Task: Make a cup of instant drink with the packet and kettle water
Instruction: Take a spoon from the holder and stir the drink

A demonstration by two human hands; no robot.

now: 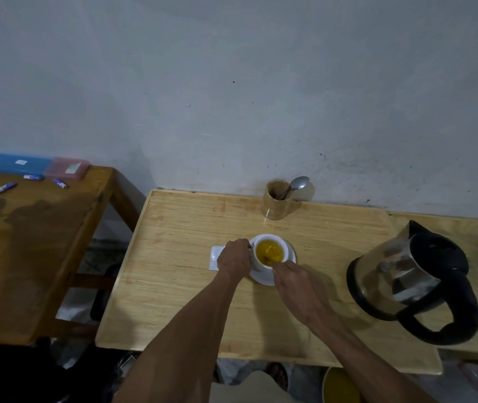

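Observation:
A white cup [272, 243] holding orange-yellow liquid stands on a white saucer [262, 277] in the middle of the light wooden table [179, 257]. My left hand [234, 256] is closed on the cup's left side, where its handle is hidden. My right hand [290, 273] pinches a spoon [267, 258] whose end dips into the drink. A white packet [214, 257] lies flat left of the saucer, partly under my left hand. The glass kettle [412, 280] with black handle and lid stands at the right, apart from the cup.
A wooden holder [277, 203] with a second spoon [300, 183] stands at the back by the wall. A darker table [28, 257] at left carries blue and pink boxes [37, 165] and small sachets [5, 188]. A gap separates the two tables.

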